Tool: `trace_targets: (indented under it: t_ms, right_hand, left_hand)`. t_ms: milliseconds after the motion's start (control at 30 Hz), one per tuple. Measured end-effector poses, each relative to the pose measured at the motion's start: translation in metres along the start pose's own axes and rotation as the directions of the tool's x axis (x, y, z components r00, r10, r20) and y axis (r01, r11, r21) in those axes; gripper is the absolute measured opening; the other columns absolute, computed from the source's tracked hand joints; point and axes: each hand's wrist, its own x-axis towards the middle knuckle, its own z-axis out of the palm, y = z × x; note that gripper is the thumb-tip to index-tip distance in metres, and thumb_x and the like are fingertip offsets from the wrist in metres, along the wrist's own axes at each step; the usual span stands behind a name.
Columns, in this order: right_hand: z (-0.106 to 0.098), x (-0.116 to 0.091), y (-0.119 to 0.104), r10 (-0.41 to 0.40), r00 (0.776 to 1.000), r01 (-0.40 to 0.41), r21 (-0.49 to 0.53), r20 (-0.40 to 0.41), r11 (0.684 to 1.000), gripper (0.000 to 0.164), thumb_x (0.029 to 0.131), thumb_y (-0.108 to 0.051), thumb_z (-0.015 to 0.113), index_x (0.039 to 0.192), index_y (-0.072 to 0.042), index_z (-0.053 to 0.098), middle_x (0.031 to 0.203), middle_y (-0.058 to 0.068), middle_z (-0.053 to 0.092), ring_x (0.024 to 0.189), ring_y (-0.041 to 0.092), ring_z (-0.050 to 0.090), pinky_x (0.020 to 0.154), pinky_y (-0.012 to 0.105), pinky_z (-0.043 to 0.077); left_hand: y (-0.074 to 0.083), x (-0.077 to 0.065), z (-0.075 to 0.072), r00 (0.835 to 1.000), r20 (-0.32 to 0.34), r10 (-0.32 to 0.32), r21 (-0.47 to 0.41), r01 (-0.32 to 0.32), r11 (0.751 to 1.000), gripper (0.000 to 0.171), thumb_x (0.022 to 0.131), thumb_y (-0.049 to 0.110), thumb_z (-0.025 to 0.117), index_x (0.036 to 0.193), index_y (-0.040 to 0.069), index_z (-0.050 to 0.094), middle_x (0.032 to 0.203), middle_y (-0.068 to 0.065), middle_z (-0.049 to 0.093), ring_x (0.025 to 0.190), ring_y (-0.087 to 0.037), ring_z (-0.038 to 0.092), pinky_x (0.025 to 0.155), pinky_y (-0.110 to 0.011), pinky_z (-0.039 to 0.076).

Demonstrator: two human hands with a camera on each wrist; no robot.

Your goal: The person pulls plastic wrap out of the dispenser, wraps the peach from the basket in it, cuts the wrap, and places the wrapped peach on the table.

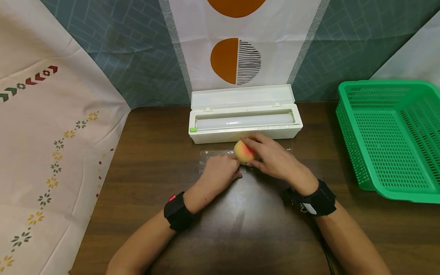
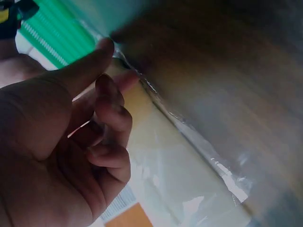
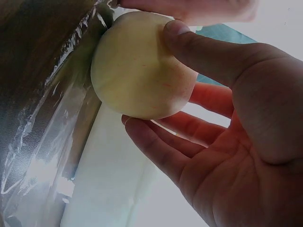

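Note:
A yellow peach with a red blush [image 1: 243, 152] is held in my right hand [image 1: 273, 156], thumb on one side and fingers on the other. In the right wrist view, the peach [image 3: 142, 66] sits against clear plastic film [image 3: 47, 137]. Close beside it on the left is my left hand [image 1: 220, 170]. That hand's lower fingers are curled, and its thumb and index finger pinch the edge of the film [image 2: 208, 151] in the left wrist view. The film [image 1: 206, 154] lies on the table, partly hidden under both hands.
Behind the hands stands a long white wrap dispenser [image 1: 245, 133], lid raised, a pale roll [image 1: 244, 121] inside. On the right is a green plastic basket [image 1: 366, 160]. Patterned cloth [image 1: 68, 160] hangs along the brown wooden table's [image 1: 137, 206] left side.

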Motion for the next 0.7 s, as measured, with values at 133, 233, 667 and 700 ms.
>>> trace_targets:
  t_ms: [133, 233, 667, 700]
  right_hand:
    - [0.0, 0.0, 0.001, -0.018, 1.0, 0.018, 0.003, -0.007, 1.0, 0.068, 0.079, -0.021, 0.08, 0.137, 0.001, 0.053, 0.128, 0.013, 0.051, 0.112, 0.023, 0.05, 0.094, 0.04, 0.044]
    - [0.0, 0.0, 0.002, -0.026, 1.0, 0.026, 0.008, -0.012, 1.0, 0.068, 0.08, -0.021, 0.08, 0.137, 0.001, 0.052, 0.128, 0.013, 0.051, 0.112, 0.023, 0.05, 0.094, 0.04, 0.044]
    - [0.011, -0.002, -0.003, 0.046, 0.999, -0.046, -0.03, -0.017, 0.998, 0.103, 0.066, -0.034, 0.089, 0.147, 0.003, 0.035, 0.137, 0.022, 0.039, 0.116, 0.033, 0.048, 0.095, 0.046, 0.044]
    - [0.012, -0.002, -0.003, 0.053, 0.998, -0.054, -0.041, -0.024, 0.998, 0.106, 0.064, -0.037, 0.089, 0.146, 0.003, 0.035, 0.137, 0.022, 0.038, 0.116, 0.034, 0.047, 0.095, 0.046, 0.045]
  left_hand:
    - [-0.006, 0.006, 0.002, 0.999, -0.032, -0.041, -0.041, 0.04, 0.998, 0.023, 0.08, 0.033, 0.077, 0.067, 0.023, 0.06, 0.068, 0.008, 0.059, 0.059, -0.015, 0.059, 0.047, -0.036, 0.048]
    - [-0.008, 0.008, 0.003, 0.997, -0.07, -0.017, -0.016, 0.016, 1.0, 0.026, 0.082, 0.021, 0.071, 0.061, 0.022, 0.055, 0.063, 0.007, 0.055, 0.054, -0.014, 0.054, 0.043, -0.036, 0.045]
    - [-0.01, 0.004, 0.004, 0.998, -0.065, -0.023, -0.031, 0.021, 0.999, 0.019, 0.091, 0.029, 0.065, 0.081, 0.013, 0.062, 0.077, 0.002, 0.059, 0.062, -0.018, 0.058, 0.048, -0.035, 0.048]
    - [-0.01, 0.004, 0.004, 0.998, -0.062, -0.023, -0.041, 0.021, 0.999, 0.02, 0.092, 0.03, 0.064, 0.082, 0.013, 0.062, 0.078, 0.002, 0.059, 0.062, -0.018, 0.058, 0.048, -0.036, 0.048]
